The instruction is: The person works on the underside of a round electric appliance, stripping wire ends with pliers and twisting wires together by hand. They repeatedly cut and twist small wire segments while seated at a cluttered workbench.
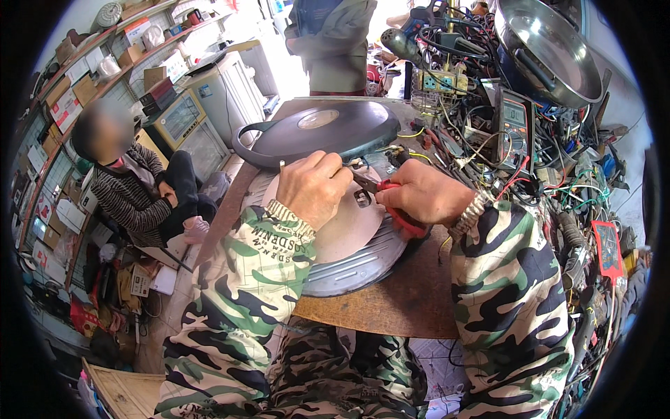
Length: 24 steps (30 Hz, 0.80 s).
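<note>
My right hand [429, 195] grips a pair of red-handled pliers [407, 223], their dark jaws pointing left. Close to the jaw tips, my left hand [315, 187] has its fingers pinched together; what they hold is hidden. A short pale stick [282, 165] pokes up beside the left knuckles. Both hands are over an opened round appliance base [342, 281], grey and ribbed round the edge. On it lies a pale round plate [342, 246] with a small dark-edged opening [362, 199]. Just behind rests a round black cover [279, 144] with a loop handle.
The brown worktable [391, 307] carries the appliance. To the right are tangled wires, tools, a multimeter [515, 126] and a large metal pan [555, 52]. A seated person [136, 185] is at the left near shelves; another person [331, 49] stands beyond the table.
</note>
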Motion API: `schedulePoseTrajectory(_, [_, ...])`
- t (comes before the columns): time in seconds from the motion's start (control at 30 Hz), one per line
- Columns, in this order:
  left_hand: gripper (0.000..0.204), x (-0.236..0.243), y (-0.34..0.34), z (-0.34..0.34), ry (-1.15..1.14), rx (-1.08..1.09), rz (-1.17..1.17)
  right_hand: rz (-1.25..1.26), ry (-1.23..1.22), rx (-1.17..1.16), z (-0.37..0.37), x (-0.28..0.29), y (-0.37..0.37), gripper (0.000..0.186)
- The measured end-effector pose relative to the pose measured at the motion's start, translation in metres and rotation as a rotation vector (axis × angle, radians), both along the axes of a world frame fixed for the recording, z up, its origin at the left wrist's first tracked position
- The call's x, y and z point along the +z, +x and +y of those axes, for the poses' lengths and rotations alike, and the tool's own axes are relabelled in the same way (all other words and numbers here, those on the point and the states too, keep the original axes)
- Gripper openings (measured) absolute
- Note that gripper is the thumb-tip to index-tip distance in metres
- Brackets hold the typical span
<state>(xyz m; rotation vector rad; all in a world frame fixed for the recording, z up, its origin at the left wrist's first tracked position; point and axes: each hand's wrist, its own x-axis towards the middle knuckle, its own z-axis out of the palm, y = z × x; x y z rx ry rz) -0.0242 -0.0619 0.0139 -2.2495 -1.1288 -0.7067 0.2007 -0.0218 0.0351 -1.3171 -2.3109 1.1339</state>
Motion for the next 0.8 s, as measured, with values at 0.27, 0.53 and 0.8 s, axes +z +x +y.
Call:
schedulePoseTrajectory(0.27, [0.007,-0.005,-0.003,0.002,-0.047,-0.001,-0.109,0.038,0.064,0.017,-0.009,0.003,0.005,0.042])
schedulePoseTrajectory(0.53, [0.008,-0.001,0.0,-0.001,-0.205,0.076,-0.233,0.029,0.222,0.026,-0.016,-0.006,0.002,0.03])
schedulePoseTrajectory(0.8, [0.02,-0.005,-0.007,0.012,-0.637,0.085,-0.642,-0.027,0.453,-0.011,-0.024,-0.008,-0.006,0.029])
